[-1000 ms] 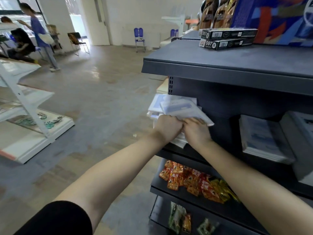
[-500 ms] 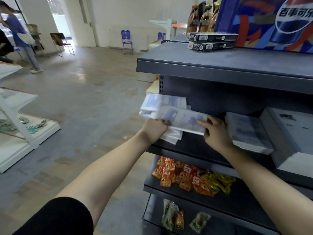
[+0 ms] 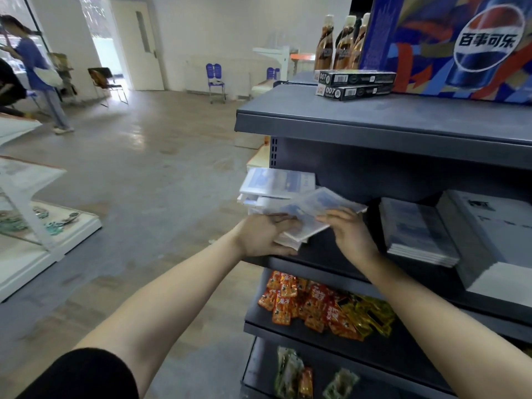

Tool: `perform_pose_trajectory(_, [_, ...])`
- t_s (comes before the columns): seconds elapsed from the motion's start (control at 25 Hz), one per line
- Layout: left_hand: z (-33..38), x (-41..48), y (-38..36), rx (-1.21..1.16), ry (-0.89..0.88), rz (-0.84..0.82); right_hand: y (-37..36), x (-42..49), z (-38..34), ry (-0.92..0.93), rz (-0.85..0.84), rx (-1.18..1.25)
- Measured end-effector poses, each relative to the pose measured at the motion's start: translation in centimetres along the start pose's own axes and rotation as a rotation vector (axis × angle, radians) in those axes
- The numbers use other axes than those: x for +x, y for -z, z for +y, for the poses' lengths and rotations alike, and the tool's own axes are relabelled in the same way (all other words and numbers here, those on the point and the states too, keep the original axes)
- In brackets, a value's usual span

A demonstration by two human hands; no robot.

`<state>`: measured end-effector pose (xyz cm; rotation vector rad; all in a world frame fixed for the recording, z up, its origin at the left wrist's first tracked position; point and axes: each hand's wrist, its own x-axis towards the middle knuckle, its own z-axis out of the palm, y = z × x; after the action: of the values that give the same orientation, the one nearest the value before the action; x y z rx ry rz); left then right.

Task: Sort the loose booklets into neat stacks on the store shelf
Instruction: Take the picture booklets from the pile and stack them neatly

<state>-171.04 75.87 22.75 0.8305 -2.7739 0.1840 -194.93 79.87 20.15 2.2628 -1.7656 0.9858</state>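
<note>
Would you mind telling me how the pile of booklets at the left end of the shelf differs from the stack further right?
The left pile is splayed, booklets at odd angles; the right stack is squared. The left hand and right hand grip the left pile; nothing touches the right stack. Both are pale bluish booklets on the same shelf.

Top booklet (image 3: 313,210) tilted up off pile (image 3: 277,182), right hand (image 3: 349,234) slid right, left hand (image 3: 262,237) regripped

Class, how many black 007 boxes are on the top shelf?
2. The upper box lies on the lower box, at the left of the top shelf, in front of the bottles and beside the Pepsi carton. Others may be hidden.
</note>
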Motion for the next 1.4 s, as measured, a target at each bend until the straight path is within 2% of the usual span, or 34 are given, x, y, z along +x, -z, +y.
perform_pose_trajectory(0.08, [-1.2,-0.3,-0.1,0.025,0.085,-0.193,1.1,0.2,0.4,-0.031,-0.031,0.11])
perform_pose_trajectory(0.16, [-1.2,0.0,-0.6,0.037,0.157,-0.273,1.2,0.0,0.6,-0.039,-0.078,0.155])
perform_pose_trajectory(0.24, [-0.1,0.2,-1.3,-0.012,0.249,-0.269,0.4,-0.8,0.3,-0.094,-0.152,0.123])
perform_pose_trajectory(0.36, [1.9,0.6,-1.3,0.098,0.274,-0.226,0.0,-1.4,-0.5,-0.159,-0.251,0.078])
perform_pose_trajectory(0.6, [3.4,1.5,-1.9,0.271,0.225,-0.188,1.8,-2.5,-1.6,0.02,-0.42,0.183])
perform_pose_trajectory(0.72, [4.5,2.1,-2.2,0.201,0.286,-0.173,1.2,-3.4,-1.9,-0.014,-0.468,0.054])
perform_pose_trajectory(0.8, [5.1,2.5,-2.3,0.069,0.3,-0.126,1.0,-3.4,-1.4,-0.041,-0.402,-0.015])
perform_pose_trajectory(1.0, [6.3,4.9,-2.0,-0.1,0.196,0.062,3.4,-4.1,0.4,-0.079,-0.19,-0.069])
perform_pose_trajectory(1.12, [8.1,8.4,-2.4,-0.154,0.1,0.155,6.2,-4.1,2.7,-0.16,-0.16,-0.17])
perform_pose_trajectory(1.28, [12.0,13.0,-4.0,-0.208,0.033,0.094,10.0,-5.1,7.6,-0.15,-0.2,-0.279])
perform_pose_trajectory(1.4, [14.5,15.8,-6.0,-0.123,-0.136,-0.01,12.1,-6.8,11.0,-0.219,-0.277,-0.368])
